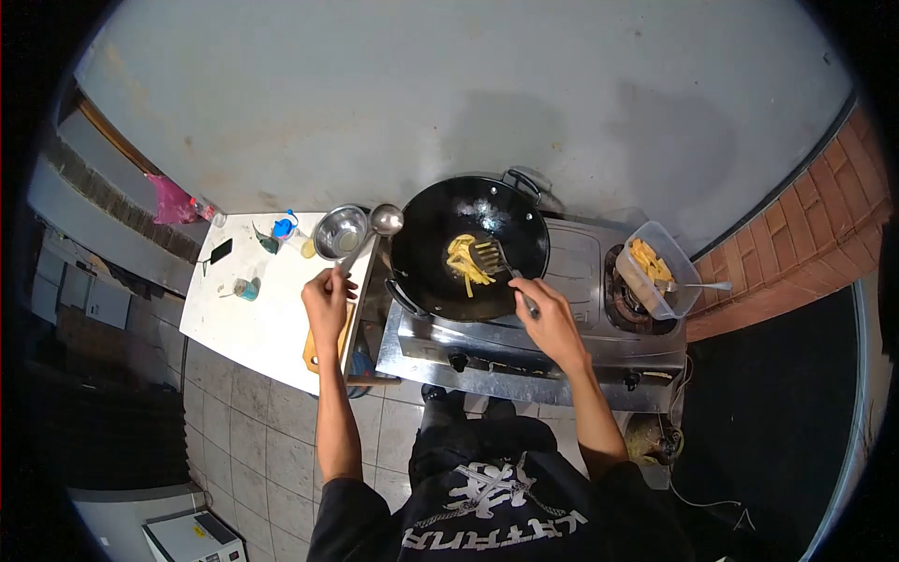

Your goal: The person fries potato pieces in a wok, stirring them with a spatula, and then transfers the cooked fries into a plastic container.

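Note:
My right hand (552, 323) is closed round the handle of a slotted spatula (489, 255), its head down in a black wok (421, 272). Pale yellow strips (465, 260) lie in a small heap at the wok's bottom, against the spatula's head. To the left of the wok, my left hand (326, 302) grips the handle of a metal ladle (387, 219). The ladle's bowl is held between the wok and a steel bowl (340, 231) on the white table.
The wok stands on the left side of a two-burner gas stove (571, 272). On the right burner sits a plastic container (688, 298) of yellow pieces with a spoon. A white table (272, 328) holds a phone (221, 251), a glass jar (246, 288) and a wooden board (312, 351).

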Tool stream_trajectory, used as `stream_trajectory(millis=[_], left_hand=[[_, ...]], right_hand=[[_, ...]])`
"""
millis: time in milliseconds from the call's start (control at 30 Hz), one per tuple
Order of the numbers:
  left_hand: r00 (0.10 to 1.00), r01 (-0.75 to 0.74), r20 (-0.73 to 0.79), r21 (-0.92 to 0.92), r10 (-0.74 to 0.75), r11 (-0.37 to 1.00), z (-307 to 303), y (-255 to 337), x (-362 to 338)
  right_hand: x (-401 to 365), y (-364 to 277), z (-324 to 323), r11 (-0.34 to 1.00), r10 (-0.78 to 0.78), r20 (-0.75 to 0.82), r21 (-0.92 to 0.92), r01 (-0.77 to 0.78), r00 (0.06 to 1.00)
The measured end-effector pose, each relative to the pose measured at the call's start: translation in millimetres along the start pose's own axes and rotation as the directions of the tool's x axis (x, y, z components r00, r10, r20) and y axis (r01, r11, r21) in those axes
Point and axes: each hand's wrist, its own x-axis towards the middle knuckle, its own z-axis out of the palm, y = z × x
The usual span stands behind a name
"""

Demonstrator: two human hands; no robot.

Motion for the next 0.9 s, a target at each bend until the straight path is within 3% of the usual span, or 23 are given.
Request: stream_trajectory(millis=[100,167,233,333,633,767,900], left_hand=[[0.981,0.192,-0.016,-0.1,-0.195,0.976,-12,-38,11],[0.968,0.244,-0.023,-0.127,-0.248,0.961,-19,-60,19],[0.916,0.381,-0.04,-0.237,-0.4,0.894,-23,-84,28],[0.861,0.451,-0.054,-0.376,-0.505,0.809,-28,-129,46],[0.765,0.627,0.106,-0.345,-0.635,0.698,-13,-251,110],[0.704,0.704,0.191,-0.313,-0.684,0.637,-2,-283,132],[0.641,0.766,0.247,-0.264,-0.727,0.586,11,-324,147]], right_hand=[[3,3,18,0.997,-0.034,0.03,-0.075,0.036,0.999],[3,-5,21,0.998,-0.021,0.056,-0.064,0.024,0.998],[2,-12,23,0.998,-0.002,0.082,-0.055,0.006,0.997],[3,-17,23,0.997,-0.045,0.054,-0.062,0.048,0.998],[-1,-46,32,0.977,0.112,0.006,-0.181,-0.11,0.994],[-8,-47,45,0.978,0.063,-0.087,-0.194,-0.079,0.994],[-15,-65,54,0.953,0.2,-0.157,-0.199,-0.23,0.967]])
